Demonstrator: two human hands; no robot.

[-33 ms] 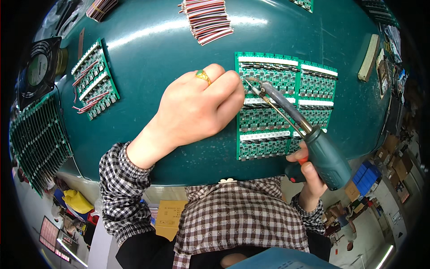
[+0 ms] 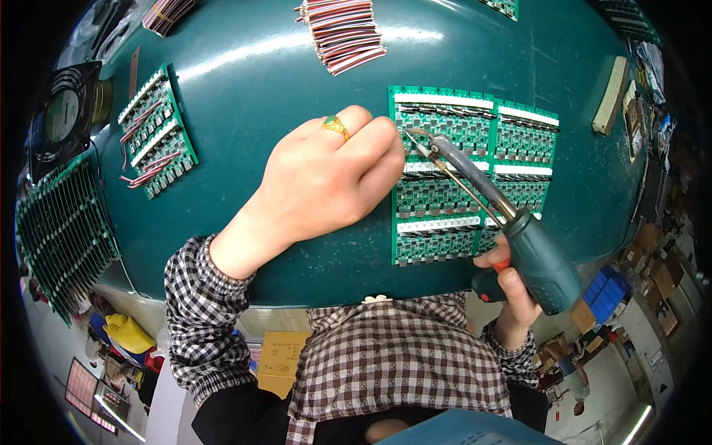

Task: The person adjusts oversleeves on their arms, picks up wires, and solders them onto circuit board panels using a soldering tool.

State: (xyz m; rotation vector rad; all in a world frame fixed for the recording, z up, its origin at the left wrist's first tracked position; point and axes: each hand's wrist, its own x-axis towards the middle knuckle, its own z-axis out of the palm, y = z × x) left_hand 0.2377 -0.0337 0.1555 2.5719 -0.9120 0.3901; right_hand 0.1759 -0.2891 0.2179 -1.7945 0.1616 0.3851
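Observation:
A green circuit board panel (image 2: 437,237) with white connector strips lies on the teal table (image 2: 282,81). My left hand (image 2: 326,185), wearing a gold ring (image 2: 335,126), rests on the table with its fingers curled shut against the panel's left edge; whatever is between the fingertips is hidden. My right hand (image 2: 512,297) grips a green pistol-shaped soldering iron (image 2: 541,259) at the table's near edge. The iron's long metal tip (image 2: 410,136) reaches up-left across the panel and ends at its upper left corner, right beside my left fingertips.
A bundle of red, white and black wires (image 2: 343,33) lies at the far side. A second board panel with red wires (image 2: 157,130) sits at left, beside a fan (image 2: 63,111) and a rack of boards (image 2: 63,230). A beige block (image 2: 612,85) lies at right.

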